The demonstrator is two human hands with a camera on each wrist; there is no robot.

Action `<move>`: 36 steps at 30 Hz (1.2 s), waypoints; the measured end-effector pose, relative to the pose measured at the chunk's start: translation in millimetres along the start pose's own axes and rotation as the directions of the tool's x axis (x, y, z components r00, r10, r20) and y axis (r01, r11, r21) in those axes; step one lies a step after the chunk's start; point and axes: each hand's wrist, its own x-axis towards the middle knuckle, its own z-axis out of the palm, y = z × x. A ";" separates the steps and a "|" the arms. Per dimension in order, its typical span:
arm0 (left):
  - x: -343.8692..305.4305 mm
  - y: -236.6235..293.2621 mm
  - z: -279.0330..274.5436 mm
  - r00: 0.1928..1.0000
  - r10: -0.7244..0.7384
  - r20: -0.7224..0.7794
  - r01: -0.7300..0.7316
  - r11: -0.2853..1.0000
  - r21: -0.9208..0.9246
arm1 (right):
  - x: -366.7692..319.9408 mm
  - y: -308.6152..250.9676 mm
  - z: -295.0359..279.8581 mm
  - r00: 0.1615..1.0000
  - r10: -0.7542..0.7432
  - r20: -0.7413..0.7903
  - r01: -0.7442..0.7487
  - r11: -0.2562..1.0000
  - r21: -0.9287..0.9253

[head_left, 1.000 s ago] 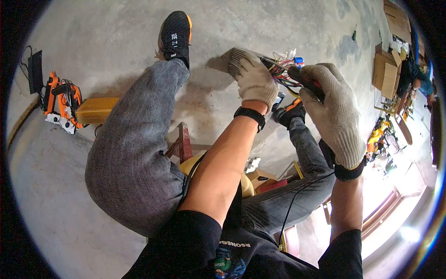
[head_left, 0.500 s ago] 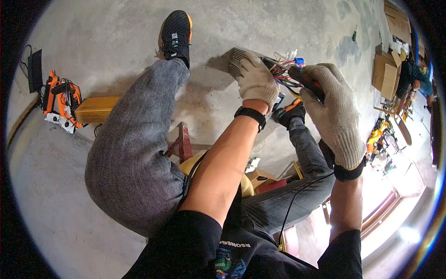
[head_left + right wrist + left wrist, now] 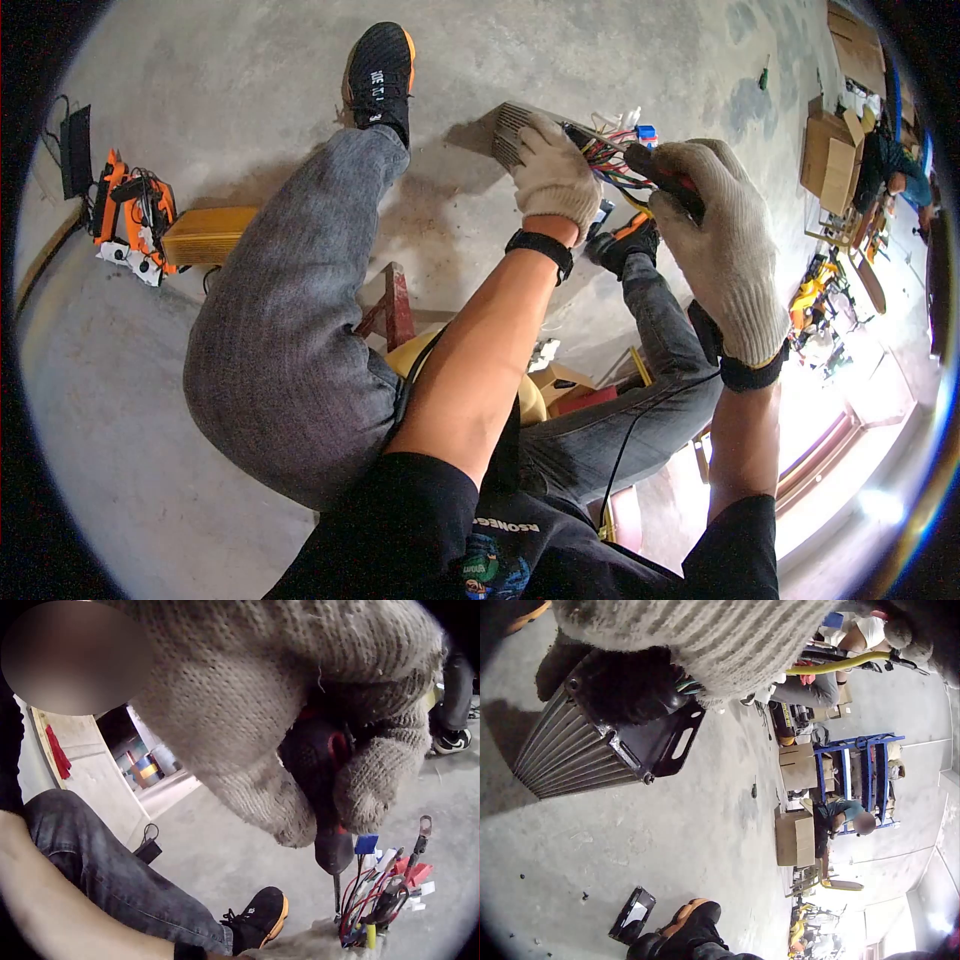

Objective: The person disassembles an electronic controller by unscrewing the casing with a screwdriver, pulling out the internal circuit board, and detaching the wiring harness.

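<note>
My gloved left hand (image 3: 556, 170) grips a finned metal box (image 3: 510, 135), its fingers over the fins. In the left wrist view the box (image 3: 577, 746) shows long ribs and a dark end plate with slots. A bundle of coloured wires (image 3: 606, 155) with a blue connector (image 3: 645, 132) comes out beside that hand. My gloved right hand (image 3: 722, 235) holds a black and red screwdriver (image 3: 665, 178), its shaft pointing at the box's end. Seen from the right wrist, fingers curl round the screwdriver handle (image 3: 319, 769), and the shaft reaches down beside the wires (image 3: 375, 892); its tip is hidden.
A yellow finned box (image 3: 208, 236) and orange equipment (image 3: 135, 215) lie on the floor at left. A small dark flat item (image 3: 632, 915) lies near a shoe. Cardboard boxes (image 3: 830, 155) and another person (image 3: 890, 165) are at the right. A red stand (image 3: 397, 305) stands between the legs.
The right hand and screwdriver have shifted very slightly to the right. The left hand's hold on the box looks the same.
</note>
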 end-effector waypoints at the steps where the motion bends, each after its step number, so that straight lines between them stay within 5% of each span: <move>1: 0.8 -0.2 0.0 1.000 -0.001 0.009 0.001 1.000 -0.005 | -0.1 -0.5 -0.4 1.000 -0.017 -0.003 0.017 1.000 0.003; 36: 0.2 0.9 -2.1 1.000 -0.015 -0.024 0.014 0.998 -0.065 | 3.9 -3.5 1.6 0.999 -0.036 0.011 0.036 0.999 -0.020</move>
